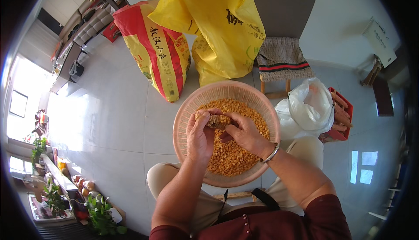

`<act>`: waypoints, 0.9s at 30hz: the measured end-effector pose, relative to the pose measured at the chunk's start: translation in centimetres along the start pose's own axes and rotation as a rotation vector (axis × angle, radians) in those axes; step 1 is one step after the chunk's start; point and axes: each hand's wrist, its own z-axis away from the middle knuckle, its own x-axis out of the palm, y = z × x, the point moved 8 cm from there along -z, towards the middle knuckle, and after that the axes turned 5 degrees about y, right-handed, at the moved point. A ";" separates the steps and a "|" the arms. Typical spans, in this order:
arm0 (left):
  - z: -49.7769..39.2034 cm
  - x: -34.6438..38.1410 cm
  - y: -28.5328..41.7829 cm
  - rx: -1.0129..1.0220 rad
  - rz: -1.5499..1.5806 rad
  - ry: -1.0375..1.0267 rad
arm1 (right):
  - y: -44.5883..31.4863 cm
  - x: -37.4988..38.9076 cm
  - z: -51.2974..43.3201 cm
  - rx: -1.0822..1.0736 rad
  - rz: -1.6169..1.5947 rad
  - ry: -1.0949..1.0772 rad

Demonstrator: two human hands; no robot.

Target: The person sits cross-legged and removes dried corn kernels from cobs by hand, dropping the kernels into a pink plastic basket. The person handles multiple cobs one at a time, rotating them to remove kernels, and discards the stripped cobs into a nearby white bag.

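Between both hands is a partly stripped corn cob (216, 121), with some kernels still on it and bare brown patches showing. My left hand (202, 133) grips its left end, thumb lying along the top. At the other end, my right hand (245, 132) has its thumb and fingers against the kernels; a metal bangle (271, 153) circles that wrist. Below them, a round pink plastic basket (184, 141) rests at my knees. Loose yellow-orange corn kernels (234, 159) cover its bottom. My hands and forearms hide part of the basket and kernels.
Beyond the basket stand a red-and-yellow woven sack (154, 50) and a large yellow plastic sack (226, 43). To the right are a cloth-covered stool (284, 58), a white plastic bag (309, 109) and a red box (334, 136) of sweet potatoes (342, 114). Potted plants (100, 213) stand at lower left.
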 end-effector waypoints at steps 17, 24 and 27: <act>0.1 -0.1 0.0 0.079 0.151 0.023 | 1.6 -0.5 -0.7 0.011 -0.082 0.156; 0.1 -1.1 0.9 0.114 0.144 0.081 | 2.4 0.4 -1.4 0.107 -0.350 0.067; 0.0 -1.1 1.5 0.134 0.146 0.062 | 2.6 0.5 -0.9 0.260 -0.519 -0.013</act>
